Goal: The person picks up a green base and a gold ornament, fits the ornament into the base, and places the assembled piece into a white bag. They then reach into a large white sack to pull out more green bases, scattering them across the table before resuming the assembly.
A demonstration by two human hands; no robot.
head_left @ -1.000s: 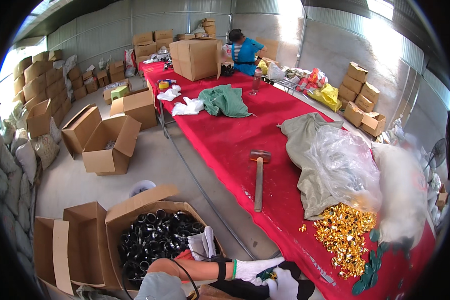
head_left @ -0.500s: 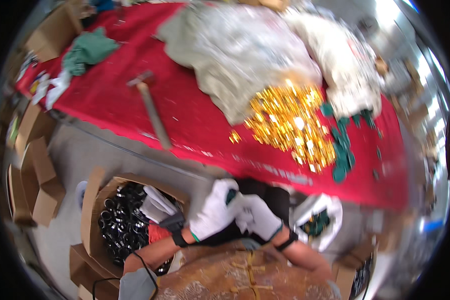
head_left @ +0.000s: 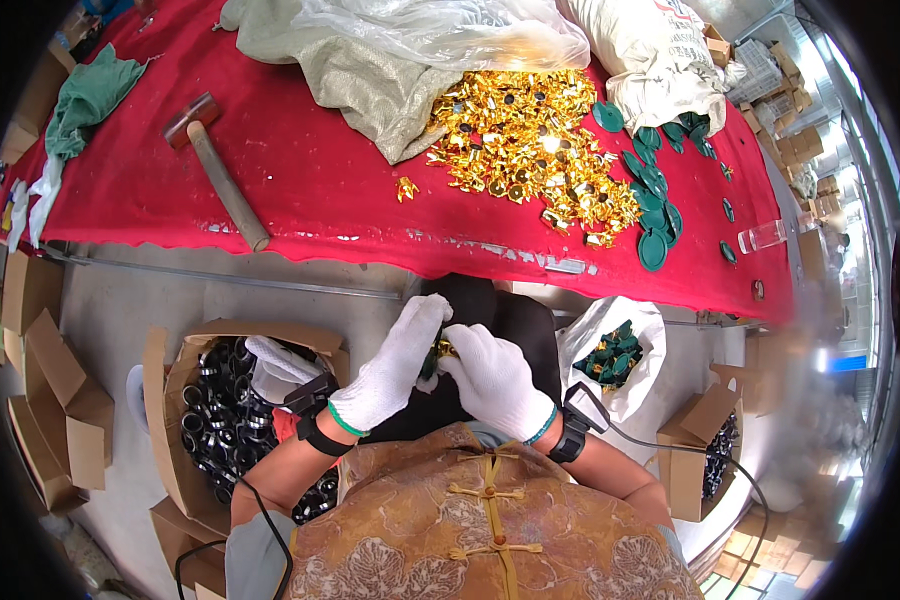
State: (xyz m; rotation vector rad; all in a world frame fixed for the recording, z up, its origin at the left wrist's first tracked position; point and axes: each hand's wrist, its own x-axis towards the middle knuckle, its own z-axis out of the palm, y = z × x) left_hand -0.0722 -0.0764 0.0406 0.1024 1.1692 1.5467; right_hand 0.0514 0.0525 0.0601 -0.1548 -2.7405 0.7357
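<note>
My left hand (head_left: 395, 360) and my right hand (head_left: 500, 385), both in white knit gloves, meet above my lap. Pinched between their fingertips is a small green and gold piece (head_left: 441, 350), mostly covered by the gloves. On the red-covered table (head_left: 320, 200) beyond lies a pile of shiny gold flower-shaped pieces (head_left: 530, 150) with dark centres. Flat green discs (head_left: 653, 250) are scattered to its right. Beside my right hand a white sack (head_left: 642, 392) holds green pieces (head_left: 610, 358) with bits of gold among them.
A hammer (head_left: 225, 185) lies at the table's left, its handle toward the front edge. Cardboard boxes with black ring-shaped parts (head_left: 220, 430) and small dark parts (head_left: 720, 455) stand on the floor either side. Sacks (head_left: 650, 60) cover the table's back. A cable (head_left: 690, 447) trails from my right wrist.
My view has shifted and steadied, so the table sits higher and farther left. The overlapping gloves have drawn slightly apart at the fingers, and gold now shows on the piece between them.
</note>
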